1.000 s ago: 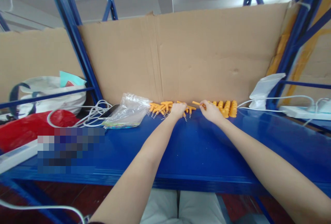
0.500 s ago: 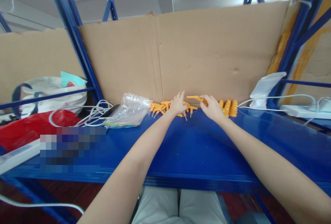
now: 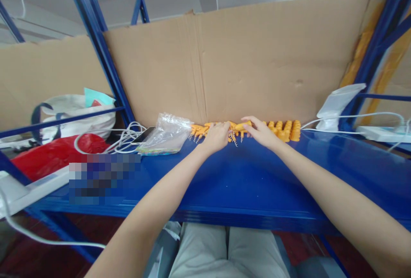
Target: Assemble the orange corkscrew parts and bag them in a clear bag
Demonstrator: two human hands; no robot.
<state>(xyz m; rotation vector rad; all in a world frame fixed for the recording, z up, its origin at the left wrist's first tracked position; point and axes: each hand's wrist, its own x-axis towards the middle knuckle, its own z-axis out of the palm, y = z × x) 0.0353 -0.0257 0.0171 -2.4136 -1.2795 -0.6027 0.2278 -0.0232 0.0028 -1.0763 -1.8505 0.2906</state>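
Orange corkscrews with thin metal spirals (image 3: pixel 201 130) lie heaped against the cardboard at the back of the blue shelf. Over the heap's right part, my left hand (image 3: pixel 218 136) has its fingers curled around an orange corkscrew, mostly hidden by the hand. My right hand (image 3: pixel 261 132) pinches an orange corkscrew piece (image 3: pixel 243 126) between thumb and fingers, close beside the left hand. Whether the two held pieces touch, I cannot tell. Right of my right hand, several ribbed orange pieces (image 3: pixel 294 130) stand in rows.
A clear plastic bag (image 3: pixel 170 134) lies left of the heap, partly over a dark flat device (image 3: pixel 144 134). White cables (image 3: pixel 123 137), a red bag (image 3: pixel 58 153) and a white power strip (image 3: pixel 48 187) are farther left. A white pouch (image 3: pixel 337 106) leans at the right post.
My right hand has moved slightly left with its orange piece, towards my left hand. My left hand's fingers have curled in at the heap. The whole view has shifted slightly.
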